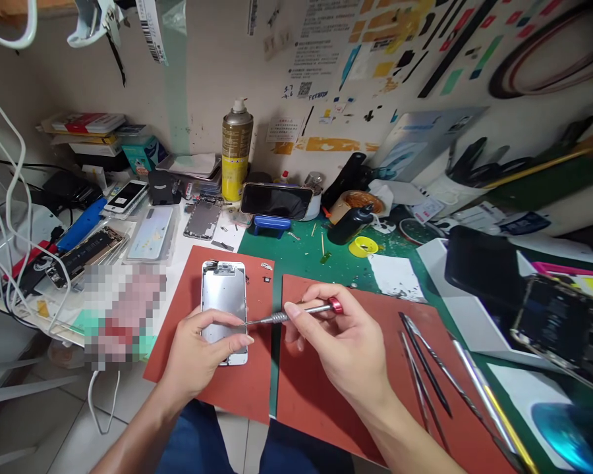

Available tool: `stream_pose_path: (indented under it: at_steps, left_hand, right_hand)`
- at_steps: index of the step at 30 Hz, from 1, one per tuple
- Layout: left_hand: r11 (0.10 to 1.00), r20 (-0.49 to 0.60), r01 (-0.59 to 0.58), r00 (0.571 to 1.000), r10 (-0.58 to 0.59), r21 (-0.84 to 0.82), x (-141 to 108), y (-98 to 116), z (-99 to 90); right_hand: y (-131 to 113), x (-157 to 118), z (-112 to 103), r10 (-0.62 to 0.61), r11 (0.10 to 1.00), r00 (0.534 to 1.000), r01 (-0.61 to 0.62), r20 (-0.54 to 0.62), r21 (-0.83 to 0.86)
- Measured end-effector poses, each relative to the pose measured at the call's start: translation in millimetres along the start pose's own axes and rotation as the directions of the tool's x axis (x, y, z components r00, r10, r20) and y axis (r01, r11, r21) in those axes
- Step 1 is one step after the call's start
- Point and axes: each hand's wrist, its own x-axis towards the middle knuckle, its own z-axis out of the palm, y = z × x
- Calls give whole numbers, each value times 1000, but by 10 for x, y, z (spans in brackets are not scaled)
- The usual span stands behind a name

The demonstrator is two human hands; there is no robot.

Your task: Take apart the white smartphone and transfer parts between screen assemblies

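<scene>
A small screwdriver with a red cap is held in my right hand, its thin tip pointing left. My left hand hovers over a white-framed phone screen assembly with a silver metal back plate. Its thumb and index finger are slightly apart, with the index fingertip right at the screwdriver's tip; whether a tiny part sits there is too small to tell. The screen assembly lies on the left red-brown mat. Tiny metal parts lie on that mat, to the right of the assembly's upper end.
Tweezers and a black pry stick lie on the right mat. Behind stand a spray can, a phone on a blue stand and a black bottle. An opened phone rests in a white box at right.
</scene>
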Motion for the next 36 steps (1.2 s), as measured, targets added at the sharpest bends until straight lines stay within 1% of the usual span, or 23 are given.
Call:
stream_pose_path:
  at_steps: [2,4,7,10,13,15,18,22,25,30,36]
  left_hand:
    - [997,4,14,1000,-13,-76,5,-1,-3]
    - [972,-24,14,1000,-20,-233,12,9,-5]
    - [874,-64,36,995,-76,-485,24,47,-11]
    - [809,-36,59,994,-99,-585,38,64,-26]
    - [792,34,89,996,-86,-604,51,39,-42]
    - [789,59,107,994,-89,-605,57,30,-45]
    - [791,52,111,994,-100,-601,59,54,-32]
    - [802,35,118,992,-120,-586,55,105,-13]
    - [819,45,129,991,-126,-560,57,116,-6]
    - [853,43,124,992,-119,-507,71,88,2]
    - [867,28,119,992,-120,-483,86,30,1]
  right_hand:
    - [12,4,-19,22,999,999,-21,-24,29]
    - [15,14,-35,51,996,997,-47,-52,74]
    - [-5,38,-41,95,987,992,-83,-83,141]
    - [-31,56,-30,125,979,988,-108,-89,176]
    - [-25,55,-24,126,977,988,-108,-88,182]
    - [-9,46,-24,118,978,990,-103,-74,180]
    - [7,25,-19,113,978,993,-103,-45,179]
    - [-2,0,9,95,984,994,-86,-51,156]
    - [-12,-3,30,85,987,995,-78,-46,138]
    - [-22,-20,42,67,989,997,-61,-40,133]
    - [-28,-27,58,46,992,998,-40,-43,122]
